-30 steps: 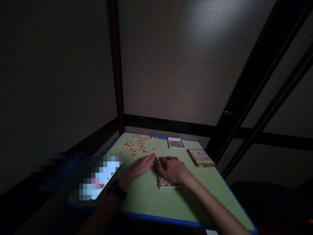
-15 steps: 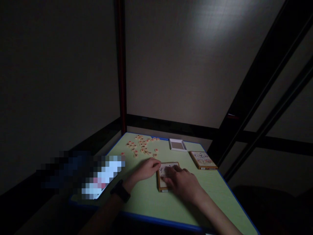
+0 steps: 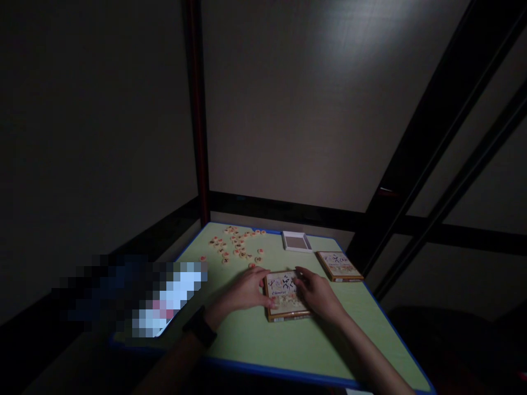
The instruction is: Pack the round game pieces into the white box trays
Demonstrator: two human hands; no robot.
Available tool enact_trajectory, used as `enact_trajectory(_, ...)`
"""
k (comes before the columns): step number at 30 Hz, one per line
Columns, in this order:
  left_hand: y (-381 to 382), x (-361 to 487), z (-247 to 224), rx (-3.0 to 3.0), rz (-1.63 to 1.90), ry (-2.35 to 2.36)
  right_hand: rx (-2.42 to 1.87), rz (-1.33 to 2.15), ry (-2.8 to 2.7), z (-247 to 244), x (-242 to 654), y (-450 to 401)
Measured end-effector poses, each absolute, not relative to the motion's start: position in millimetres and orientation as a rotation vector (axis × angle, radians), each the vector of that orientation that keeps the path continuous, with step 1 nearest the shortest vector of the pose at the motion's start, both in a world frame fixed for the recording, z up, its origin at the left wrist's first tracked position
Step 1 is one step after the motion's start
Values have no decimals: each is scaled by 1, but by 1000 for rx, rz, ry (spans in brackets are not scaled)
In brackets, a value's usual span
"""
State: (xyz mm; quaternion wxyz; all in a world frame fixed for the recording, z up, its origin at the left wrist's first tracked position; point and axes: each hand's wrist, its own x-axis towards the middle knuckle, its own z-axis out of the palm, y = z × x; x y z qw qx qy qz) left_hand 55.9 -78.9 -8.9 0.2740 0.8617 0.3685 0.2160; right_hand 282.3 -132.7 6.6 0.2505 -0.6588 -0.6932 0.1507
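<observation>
A flat Chinese chess box point(image 3: 283, 299), with a printed cream lid and brown sides, lies on the green table point(image 3: 263, 345) near its middle. My left hand point(image 3: 246, 288) is closed on the box's left side, fingers at the far corner and thumb near the front. A dark watch is on that wrist. On the opposite side, my right hand point(image 3: 320, 293) grips the right edge, its thumb and fingers over the lid. The hand covers part of the print.
Several round chess pieces point(image 3: 236, 241) are scattered at the back left. A shallow white tray point(image 3: 296, 241) stands at the back edge, and a second, similar box point(image 3: 340, 266) at the right edge. A lit, blurred-out screen point(image 3: 177, 299) lies at the left. Walls rise behind the table.
My right hand has moved off the top of the lid to the box's right edge, uncovering the print. My left hand now has its thumb along the box's left side.
</observation>
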Motion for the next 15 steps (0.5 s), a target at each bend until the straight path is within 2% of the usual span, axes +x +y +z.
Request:
enact_trajectory(9, -80, 55, -10, 2359, 555, 983, -1598, 254, -2067, -15, 287, -134)
enact_trajectory(15, -79, 52, -14, 2497, 473, 1006, -1606, 282, -2120, -25, 293, -134)
